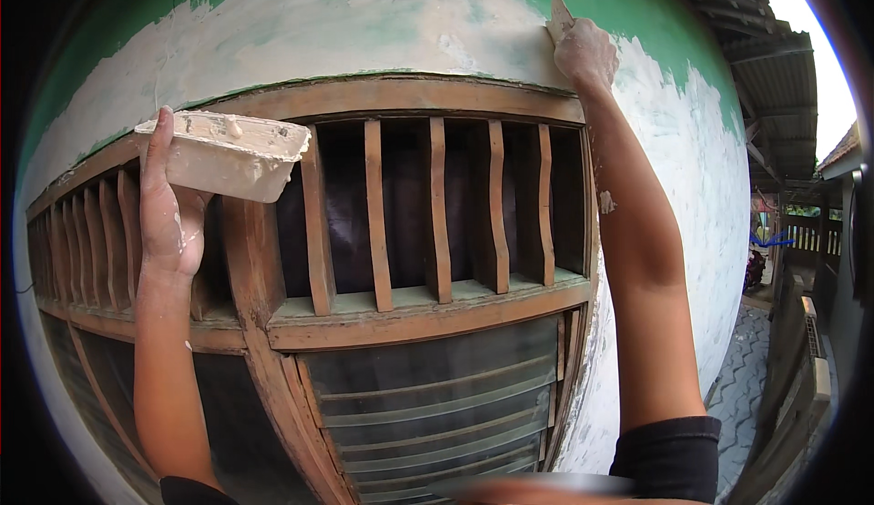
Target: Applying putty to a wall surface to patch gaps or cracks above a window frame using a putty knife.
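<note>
My left hand point(173, 218) is raised at the left, closed around the end of a pale rectangular tub point(228, 161). Thick off-white paste coats the tub's rim and inside. Up at the top right, my right hand point(585, 53) grips a putty knife point(561, 15), its blade against the wall just above the window frame's corner. The handle is hidden within my fist. Whitish paste is smeared over the green wall point(364, 27) in a broad uneven band. Spots of paste stick to both arms.
Below the band is a brown wooden window frame point(428, 323) with upright slats and glass louvres point(437, 414) beneath. A corrugated roof point(778, 95) overhangs at the right, above a paved path point(742, 359). A blurred object point(537, 485) crosses the lower edge.
</note>
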The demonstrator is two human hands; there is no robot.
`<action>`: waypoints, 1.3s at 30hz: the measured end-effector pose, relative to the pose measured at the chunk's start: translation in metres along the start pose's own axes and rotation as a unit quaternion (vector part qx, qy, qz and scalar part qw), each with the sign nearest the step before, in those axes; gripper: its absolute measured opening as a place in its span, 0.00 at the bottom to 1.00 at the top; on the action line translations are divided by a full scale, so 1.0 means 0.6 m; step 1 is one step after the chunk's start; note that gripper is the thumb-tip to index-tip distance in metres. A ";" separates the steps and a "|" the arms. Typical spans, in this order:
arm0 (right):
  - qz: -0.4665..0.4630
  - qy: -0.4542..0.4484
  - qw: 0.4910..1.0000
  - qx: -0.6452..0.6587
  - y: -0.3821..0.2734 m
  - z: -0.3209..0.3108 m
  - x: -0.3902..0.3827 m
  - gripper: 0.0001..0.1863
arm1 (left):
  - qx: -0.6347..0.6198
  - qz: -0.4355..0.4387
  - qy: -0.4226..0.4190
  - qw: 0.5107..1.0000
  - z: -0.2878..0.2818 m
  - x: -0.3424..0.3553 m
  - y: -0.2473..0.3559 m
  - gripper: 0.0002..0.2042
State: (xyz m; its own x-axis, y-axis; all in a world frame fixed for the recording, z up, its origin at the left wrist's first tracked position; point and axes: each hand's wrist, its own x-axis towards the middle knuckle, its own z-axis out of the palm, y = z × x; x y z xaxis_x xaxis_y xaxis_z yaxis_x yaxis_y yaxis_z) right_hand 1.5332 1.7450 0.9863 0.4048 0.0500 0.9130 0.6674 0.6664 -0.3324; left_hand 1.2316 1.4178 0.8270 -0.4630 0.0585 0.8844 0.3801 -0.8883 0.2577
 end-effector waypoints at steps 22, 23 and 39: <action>-0.060 0.010 0.985 0.162 -0.268 0.036 0.015 0.12 | 0.094 0.091 -0.018 0.991 -0.035 0.032 0.089 0.35; -0.033 -0.023 0.990 0.136 -0.289 0.033 0.010 0.12 | 0.100 0.094 -0.013 0.990 -0.044 0.032 0.097 0.35; -0.255 -0.021 0.918 0.302 -0.514 -0.015 -0.101 0.12 | 0.120 0.129 0.038 0.984 -0.103 0.023 0.157 0.35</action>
State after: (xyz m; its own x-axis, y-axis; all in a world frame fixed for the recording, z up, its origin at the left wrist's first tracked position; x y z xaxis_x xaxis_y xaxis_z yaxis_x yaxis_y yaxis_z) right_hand 1.3085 1.5299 1.0312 0.1031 -0.3639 0.9257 0.2900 0.9012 0.3220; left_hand 1.2116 1.3067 0.8392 -0.3822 -0.1972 0.9028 0.6670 -0.7350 0.1218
